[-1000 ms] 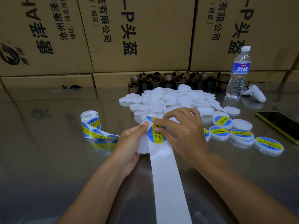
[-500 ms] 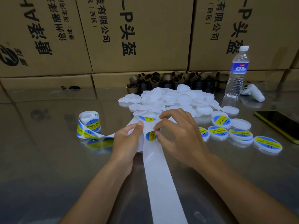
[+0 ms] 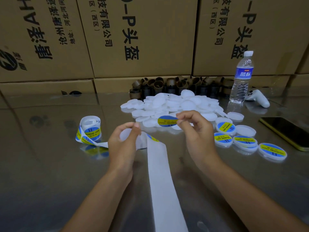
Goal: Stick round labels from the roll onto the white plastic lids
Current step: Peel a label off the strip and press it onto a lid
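Your right hand (image 3: 197, 131) pinches the loose label (image 3: 167, 121); the lid (image 3: 126, 133) gripped in your left hand (image 3: 122, 144) lies just lower-left.

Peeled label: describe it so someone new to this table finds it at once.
Start at the heap of white lids in the middle of the table. Just in front of it the right hand is raised, and the label hangs pinched at its fingers. It is the only blue-and-yellow label in the air, stuck to no lid or roll.
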Tool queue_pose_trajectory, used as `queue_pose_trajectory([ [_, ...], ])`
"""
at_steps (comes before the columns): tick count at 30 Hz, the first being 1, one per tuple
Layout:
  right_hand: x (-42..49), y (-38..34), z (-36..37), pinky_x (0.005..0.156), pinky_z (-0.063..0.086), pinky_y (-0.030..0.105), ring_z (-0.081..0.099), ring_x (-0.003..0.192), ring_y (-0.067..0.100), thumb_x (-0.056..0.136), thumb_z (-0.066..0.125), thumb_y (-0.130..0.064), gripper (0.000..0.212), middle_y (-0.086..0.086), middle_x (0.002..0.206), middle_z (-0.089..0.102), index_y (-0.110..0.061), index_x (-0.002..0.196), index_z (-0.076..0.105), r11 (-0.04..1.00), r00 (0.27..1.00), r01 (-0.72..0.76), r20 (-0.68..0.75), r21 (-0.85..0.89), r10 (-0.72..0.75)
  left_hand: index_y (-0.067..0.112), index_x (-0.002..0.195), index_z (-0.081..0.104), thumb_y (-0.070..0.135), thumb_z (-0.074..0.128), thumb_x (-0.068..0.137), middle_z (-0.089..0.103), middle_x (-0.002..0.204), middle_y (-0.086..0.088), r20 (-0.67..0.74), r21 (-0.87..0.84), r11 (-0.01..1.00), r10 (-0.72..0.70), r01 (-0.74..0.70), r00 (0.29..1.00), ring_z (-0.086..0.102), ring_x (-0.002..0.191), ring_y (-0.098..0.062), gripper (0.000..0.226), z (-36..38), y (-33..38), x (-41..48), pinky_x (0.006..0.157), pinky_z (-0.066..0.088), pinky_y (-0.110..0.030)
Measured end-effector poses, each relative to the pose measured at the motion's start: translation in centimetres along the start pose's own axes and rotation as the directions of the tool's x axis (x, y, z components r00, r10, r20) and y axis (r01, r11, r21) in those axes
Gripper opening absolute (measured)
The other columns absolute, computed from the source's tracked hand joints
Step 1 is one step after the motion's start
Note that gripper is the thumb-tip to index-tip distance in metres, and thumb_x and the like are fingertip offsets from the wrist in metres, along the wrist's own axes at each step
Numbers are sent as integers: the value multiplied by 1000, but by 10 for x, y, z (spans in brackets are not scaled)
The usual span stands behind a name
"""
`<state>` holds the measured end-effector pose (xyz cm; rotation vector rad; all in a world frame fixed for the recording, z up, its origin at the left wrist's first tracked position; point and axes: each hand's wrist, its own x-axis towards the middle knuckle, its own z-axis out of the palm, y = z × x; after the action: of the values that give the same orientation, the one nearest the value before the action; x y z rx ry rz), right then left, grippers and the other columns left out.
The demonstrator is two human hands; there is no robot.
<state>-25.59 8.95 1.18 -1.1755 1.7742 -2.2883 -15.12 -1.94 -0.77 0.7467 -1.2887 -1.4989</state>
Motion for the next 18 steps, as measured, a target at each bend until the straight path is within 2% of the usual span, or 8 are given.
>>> queue_pose_trajectory([
  [3, -1, -3, 1, 63, 42, 8, 57, 66, -1, 87, 61, -3, 22, -15, 67, 64, -19, 73, 64, 988, 990, -120, 91, 100, 111, 19, 85, 66, 31, 57, 93, 73, 76, 5, 110, -202, 975, -74, 95, 991, 70, 74, -8, 17, 3, 5, 1, 75, 50, -29],
  [6, -4, -4, 2, 62, 45, 11, 57, 60, 2, 85, 64, -10, 12, -11, 66, 66, -17, 75, 66, 947, 947, -259, 242, 190, 211, 14, 88, 66, 36, 46, 95, 72, 80, -2, 256, -326, 921, -129, 211, 958, 68, 75, -14, 30, 3, 6, 1, 70, 51, -28],
  [9, -8, -6, 6, 60, 47, 14, 56, 58, 4, 81, 66, -11, 10, -7, 67, 67, -18, 73, 66, 922, 913, -323, 328, 215, 243, 12, 92, 67, 42, 39, 96, 72, 87, -7, 386, -377, 874, -153, 307, 910, 67, 82, -18, 41, 1, 9, 1, 80, 49, -31],
  [11, -11, -7, 9, 55, 45, 12, 55, 53, 3, 81, 67, -5, 14, -8, 61, 65, -16, 73, 65, 921, 906, -329, 344, 210, 245, 12, 92, 69, 46, 34, 96, 73, 87, -8, 456, -370, 861, -158, 348, 876, 69, 79, -17, 49, 2, 10, -1, 80, 48, -31],
  [14, -15, -6, 14, 53, 44, 11, 53, 49, 2, 79, 71, -4, 14, -9, 55, 62, -14, 72, 65, 938, 903, -315, 350, 144, 250, 13, 86, 74, 49, 31, 97, 74, 88, -9, 499, -357, 853, -169, 380, 850, 71, 78, -17, 57, 3, 11, -3, 73, 55, -31],
  [18, -16, -4, 16, 52, 44, 12, 53, 49, 2, 74, 75, -6, 12, -6, 54, 61, -11, 73, 65, 945, 916, -314, 293, 96, 274, 9, 93, 70, 49, 42, 85, 73, 90, -10, 516, -357, 848, -170, 391, 839, 72, 83, -17, 49, 4, 12, -4, 69, 59, -27],
])
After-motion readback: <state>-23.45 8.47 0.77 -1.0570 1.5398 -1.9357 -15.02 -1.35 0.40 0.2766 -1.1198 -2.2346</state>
